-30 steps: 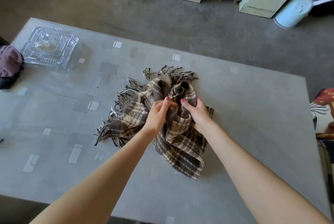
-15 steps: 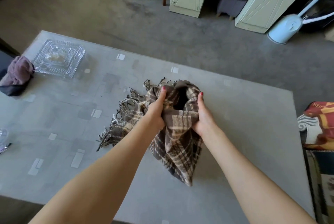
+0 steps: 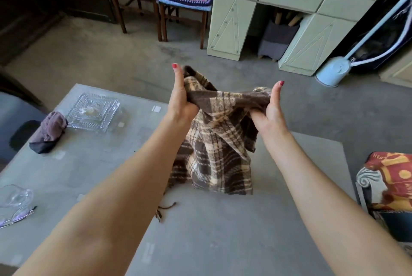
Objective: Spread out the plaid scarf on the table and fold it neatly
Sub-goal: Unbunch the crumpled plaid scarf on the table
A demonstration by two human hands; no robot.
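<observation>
Grey table [image 3: 211, 231], glass-topped by the look of it, set in a room with a pale green cabinet [image 3: 289, 19] and two cushioned chairs [image 3: 178, 3] behind.

Item: plaid scarf [image 3: 218, 142], brown and cream. Held aloft over the middle of the table, bunched, with the bulk hanging down between the two forearms. Whether the lower edge touches the tabletop cannot be told; a fringe tail [image 3: 165, 208] is seen trailing low beside the left forearm.

Left hand [image 3: 180, 99]: closed on the upper edge of the scarf, thumb raised. Right hand [image 3: 270, 108]: likewise closed on the same upper edge, thumb raised. A short band of cloth is drawn between the two fists, which are near one another.

Other contents of the table: cut-glass dish [image 3: 93, 110] at the far left, a mauve rolled cloth [image 3: 49, 130] just beside it, clear glass pieces [image 3: 15, 200] at the near left edge. All well apart from the scarf.

Step in hand, as judged: opening out, folding not yet begun. It would be done best if the hands were slid apart along the one edge until corners are found, the cloth given a shake so that twists drop out, and the scarf then lowered flat on the bare middle of the table, clear of the dish.
</observation>
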